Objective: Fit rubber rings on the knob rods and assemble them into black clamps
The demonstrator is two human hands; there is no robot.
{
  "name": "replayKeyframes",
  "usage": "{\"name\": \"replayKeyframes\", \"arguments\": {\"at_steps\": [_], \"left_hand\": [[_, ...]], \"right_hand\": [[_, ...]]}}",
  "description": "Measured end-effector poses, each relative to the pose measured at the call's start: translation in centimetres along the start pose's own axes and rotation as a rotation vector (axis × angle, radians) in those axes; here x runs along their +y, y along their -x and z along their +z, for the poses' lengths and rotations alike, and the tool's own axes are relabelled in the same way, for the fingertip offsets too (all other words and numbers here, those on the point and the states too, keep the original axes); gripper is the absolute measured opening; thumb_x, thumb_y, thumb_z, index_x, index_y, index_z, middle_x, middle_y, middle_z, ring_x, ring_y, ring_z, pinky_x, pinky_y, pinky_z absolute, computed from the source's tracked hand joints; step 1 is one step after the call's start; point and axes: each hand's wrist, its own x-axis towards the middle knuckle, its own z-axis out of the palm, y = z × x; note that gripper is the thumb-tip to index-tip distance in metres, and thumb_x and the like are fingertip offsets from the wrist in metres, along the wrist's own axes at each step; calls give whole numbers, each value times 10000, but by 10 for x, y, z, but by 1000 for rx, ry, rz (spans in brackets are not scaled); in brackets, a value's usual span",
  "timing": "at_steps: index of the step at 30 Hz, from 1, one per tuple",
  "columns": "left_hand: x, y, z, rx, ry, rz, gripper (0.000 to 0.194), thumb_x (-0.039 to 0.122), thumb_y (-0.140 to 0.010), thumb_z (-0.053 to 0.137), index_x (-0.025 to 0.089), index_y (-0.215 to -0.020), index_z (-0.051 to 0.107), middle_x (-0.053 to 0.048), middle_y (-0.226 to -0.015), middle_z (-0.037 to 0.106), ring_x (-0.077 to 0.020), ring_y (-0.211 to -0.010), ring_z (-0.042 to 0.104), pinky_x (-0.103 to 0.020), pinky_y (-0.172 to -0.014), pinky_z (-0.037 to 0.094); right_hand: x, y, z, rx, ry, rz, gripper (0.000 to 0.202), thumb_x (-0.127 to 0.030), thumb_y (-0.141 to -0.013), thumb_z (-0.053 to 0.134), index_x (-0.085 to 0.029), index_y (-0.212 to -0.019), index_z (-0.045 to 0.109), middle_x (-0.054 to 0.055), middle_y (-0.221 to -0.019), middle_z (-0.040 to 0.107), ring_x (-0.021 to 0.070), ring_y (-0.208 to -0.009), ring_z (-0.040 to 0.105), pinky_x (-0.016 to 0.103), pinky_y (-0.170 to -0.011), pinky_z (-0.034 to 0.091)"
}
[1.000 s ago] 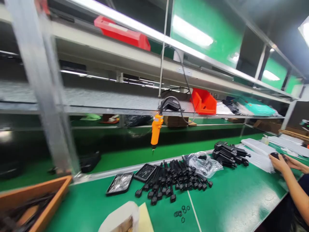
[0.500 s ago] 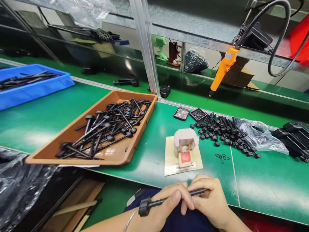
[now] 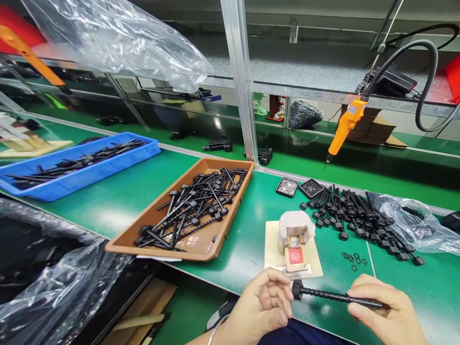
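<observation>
Head view: right hand pinched on black rod; left hand half-open beside rod's head, contact unclear; one-ended pinch could slip.

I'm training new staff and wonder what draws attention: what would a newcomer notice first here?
Probably the orange corded screwdriver, hanging at upper right above the green workbench. Next, left of centre, the brown tray heaped with knobbed black rods. At lower right, the right hand grips a single rod, its knob close to the left hand.
</observation>
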Motion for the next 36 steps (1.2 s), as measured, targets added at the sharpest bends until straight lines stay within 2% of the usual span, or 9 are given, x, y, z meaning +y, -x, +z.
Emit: {"name": "replayKeyframes", "arguments": {"at_steps": [3, 6, 12, 15, 19, 24, 27, 31, 36], "left_hand": [[1, 0, 3, 65, -140, -20, 579, 489, -668, 858, 214, -1111, 607, -19, -932, 576, -110, -719, 549, -229, -646, 440], [6, 1, 6, 34, -223, -61, 601, 513, -713, 814, 210, -1186, 598, -27, -923, 600, -121, -730, 554, -243, -668, 456], [10, 1, 11, 12, -46, -191, 347, 383, -716, 854, 191, -965, 706, -31, -892, 733, -130, -784, 675, -227, -746, 500], [10, 1, 15, -5, -19, -182, 378, 415, -722, 840, 181, -993, 720, -42, -788, 773, -134, -712, 697, -217, -680, 514], [11, 4, 22, -58, 3, -218, 486, 468, -705, 832, 174, -1074, 714, -44, -707, 779, -147, -642, 708, -206, -587, 512], [12, 5, 24, -68, 36, -248, 398, 376, -725, 844, 186, -1052, 719, -12, -685, 752, -142, -636, 706, -210, -589, 524], [12, 5, 23, -90, 81, -237, 386, 325, -739, 843, 202, -1076, 697, -14, -781, 752, -152, -689, 717, -212, -595, 531], [14, 3, 25, -136, 65, -233, 398, 363, -752, 826, 187, -1084, 693, -13, -778, 742, -126, -698, 687, -193, -613, 528], [16, 4, 25, -47, 58, -230, 374, 286, -765, 825, 215, -1102, 681, -3, -889, 748, -110, -770, 691, -205, -722, 548]], "right_hand": [[-6, 0, 10, 9, 29, -32, 15, -234, -735, 800, -232, -729, 786, 46, -622, 681, 173, -546, 650, 209, -480, 539], [-11, 1, 14, 96, -5, 0, 27, -238, -770, 778, -226, -746, 772, 42, -650, 666, 159, -536, 629, 210, -454, 522], [-20, 1, 19, 60, -7, -31, 121, -318, -779, 789, -205, -736, 777, 40, -611, 659, 157, -554, 617, 225, -484, 510], [-22, 0, 29, 54, -20, -29, 130, -346, -781, 791, -218, -760, 785, 36, -642, 681, 153, -581, 628, 228, -523, 524], [-24, 1, 46, -101, -44, 34, 113, -348, -800, 779, -239, -778, 799, 30, -707, 716, 149, -623, 657, 233, -591, 550], [-26, 2, 55, -248, -47, 83, 117, -273, -843, 742, -267, -736, 790, 1, -764, 734, 135, -701, 673, 223, -694, 568], [-27, 3, 50, -215, -60, 37, 77, -243, -808, 776, -271, -878, 792, -4, -811, 732, 126, -708, 674, 200, -679, 566], [-24, 4, 56, -260, -55, 9, 121, -164, -881, 666, -215, -864, 775, 14, -777, 689, 96, -618, 649, 167, -595, 552], [-13, 6, 71, -164, 100, -254, 137, -153, -901, 633, -214, -980, 727, 34, -807, 712, 121, -691, 692, 192, -640, 575]]}}
